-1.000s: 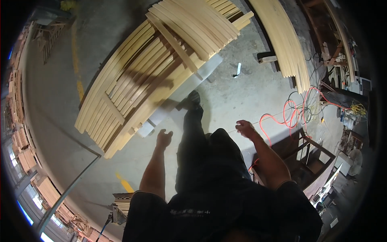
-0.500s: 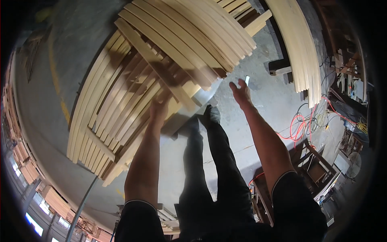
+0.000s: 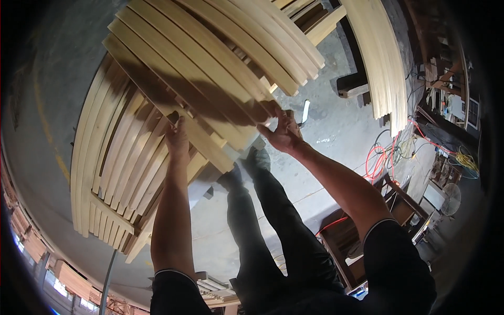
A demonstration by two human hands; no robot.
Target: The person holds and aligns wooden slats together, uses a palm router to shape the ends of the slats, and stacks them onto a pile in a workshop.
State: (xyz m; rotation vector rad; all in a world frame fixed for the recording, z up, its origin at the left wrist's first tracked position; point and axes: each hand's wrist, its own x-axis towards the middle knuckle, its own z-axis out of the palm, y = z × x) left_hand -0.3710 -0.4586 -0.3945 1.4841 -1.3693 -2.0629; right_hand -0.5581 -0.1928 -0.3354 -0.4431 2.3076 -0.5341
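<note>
My left hand point(image 3: 177, 142) is at the lower edge of the nearest wooden slat point(image 3: 197, 137). Its fingers are bent against that edge, and the fingertips are partly hidden. This slat slants across the pile, beside a row of long pale slats point(image 3: 189, 58) lying side by side. At the right ends of the row, my right hand point(image 3: 285, 135) has its fingers spread, with thumb and fingertips touching or very close to the slat ends. Shadows of my arms and body darken part of the row.
Under the row lies a lower layer of slats point(image 3: 126, 152), with a short crosspiece point(image 3: 112, 212) near its end. Another stack of long boards point(image 3: 378, 58) stands at the right. Red hoses and cables point(image 3: 377, 161) coil on the floor near a dark wooden frame point(image 3: 336, 241).
The nearest slat now lies closer to the row, with my left hand against it. My right hand has moved left to the slat ends. The whole view has shifted slightly.
</note>
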